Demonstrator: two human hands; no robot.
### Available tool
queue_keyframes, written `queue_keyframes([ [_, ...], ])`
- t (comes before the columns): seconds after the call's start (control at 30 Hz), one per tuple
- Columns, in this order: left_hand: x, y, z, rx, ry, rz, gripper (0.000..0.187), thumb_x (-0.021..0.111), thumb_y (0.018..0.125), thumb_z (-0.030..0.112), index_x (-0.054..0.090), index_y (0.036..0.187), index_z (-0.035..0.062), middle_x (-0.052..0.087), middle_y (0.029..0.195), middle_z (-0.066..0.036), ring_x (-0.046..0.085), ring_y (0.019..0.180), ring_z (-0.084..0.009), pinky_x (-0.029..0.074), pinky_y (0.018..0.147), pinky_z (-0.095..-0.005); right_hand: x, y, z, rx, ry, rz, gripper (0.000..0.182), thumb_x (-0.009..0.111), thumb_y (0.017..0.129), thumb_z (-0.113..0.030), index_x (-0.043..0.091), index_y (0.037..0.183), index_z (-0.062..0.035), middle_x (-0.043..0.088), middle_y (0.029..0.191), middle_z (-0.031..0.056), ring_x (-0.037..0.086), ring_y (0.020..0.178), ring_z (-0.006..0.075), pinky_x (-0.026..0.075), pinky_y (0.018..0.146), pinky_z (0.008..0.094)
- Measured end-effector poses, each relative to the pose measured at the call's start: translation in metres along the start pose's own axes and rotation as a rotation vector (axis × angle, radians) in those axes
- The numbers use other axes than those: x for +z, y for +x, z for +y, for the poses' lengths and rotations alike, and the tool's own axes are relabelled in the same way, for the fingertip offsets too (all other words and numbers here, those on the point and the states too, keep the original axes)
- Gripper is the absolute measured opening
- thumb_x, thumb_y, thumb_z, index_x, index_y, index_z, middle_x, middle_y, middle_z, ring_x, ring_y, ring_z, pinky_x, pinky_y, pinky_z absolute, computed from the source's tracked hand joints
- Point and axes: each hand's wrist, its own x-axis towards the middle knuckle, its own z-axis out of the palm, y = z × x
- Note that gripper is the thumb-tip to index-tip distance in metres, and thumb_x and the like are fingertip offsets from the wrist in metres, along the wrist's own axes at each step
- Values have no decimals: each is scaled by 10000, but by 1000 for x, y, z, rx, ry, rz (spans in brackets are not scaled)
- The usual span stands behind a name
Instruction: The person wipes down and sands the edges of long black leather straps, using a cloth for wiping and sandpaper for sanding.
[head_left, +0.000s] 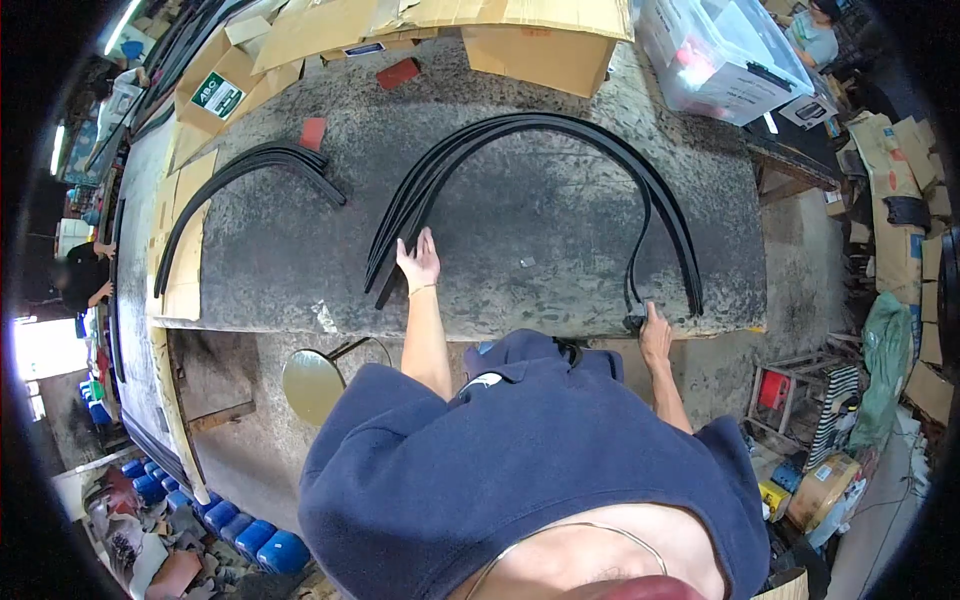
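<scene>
A bundle of long black strips [540, 122] lies bent in a wide arch on the dark worktable [500, 240]. My left hand [420, 262] is at the arch's left leg, fingers stretched out and apart beside the strip ends. At the table's front edge, my right hand [655, 335] is closed around the lower end of one thin black strip [633, 265], which bows inward from the arch's right leg. A small dark lump shows at those fingers; I cannot tell whether it is the strip's end or a tool.
Another curved bundle of black strips [250, 158] lies at the left, partly on flat cardboard [187, 270]. Cardboard boxes [540, 60] and a clear plastic bin [720, 70] stand along the back. Below the front edge is a round stool [313, 387]. People are at the far sides.
</scene>
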Motion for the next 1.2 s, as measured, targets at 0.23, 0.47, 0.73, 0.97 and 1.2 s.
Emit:
queue_keyframes([
  [0.23, -14, -20, 20, -30, 1122, -59, 423, 620, 862, 305, 490, 1026, -63, 608, 970, -237, 652, 854, -339, 567, 721, -381, -19, -3, 51, 631, 328, 143, 561, 524, 883, -198, 309, 1360, 5, 437, 1273, 310, 462, 1132, 440, 361, 949, 474],
  [0.47, -26, -57, 40, 768, 1858, 196, 256, 645, 798, 251, 667, 829, -3, 633, 644, -108, 578, 501, -157, 477, 460, -294, -7, -7, 120, 670, 371, 411, 639, 638, 811, -132, 313, 1324, 68, 433, 1289, 302, 451, 1168, 431, 355, 984, 422],
  [0.73, -77, -81, 81, 1149, 2108, 341, 391, 672, 743, 254, 618, 1018, -18, 645, 907, -212, 639, 769, -310, 512, 743, -403, -27, -90, 208, 1332, 248, 354, 557, 549, 769, -154, 379, 1267, 31, 512, 1184, 298, 523, 1081, 418, 411, 915, 481],
  [0.97, -98, -10, 148, 630, 1647, 144, 547, 676, 746, 235, 497, 1154, -82, 568, 1083, -190, 572, 945, -253, 469, 780, -391, -56, -36, 133, 636, 314, 86, 552, 599, 846, -348, 453, 1245, 5, 615, 1028, 257, 574, 1009, 393, 442, 831, 440],
  [1.2, -108, 3, 119, 853, 1701, 189, 517, 667, 626, 155, 568, 1085, -62, 647, 1002, -209, 623, 941, -303, 474, 841, -351, -5, 6, 133, 394, 271, 301, 396, 612, 848, -315, 624, 1071, 11, 637, 934, 253, 592, 882, 427, 451, 758, 463],
])
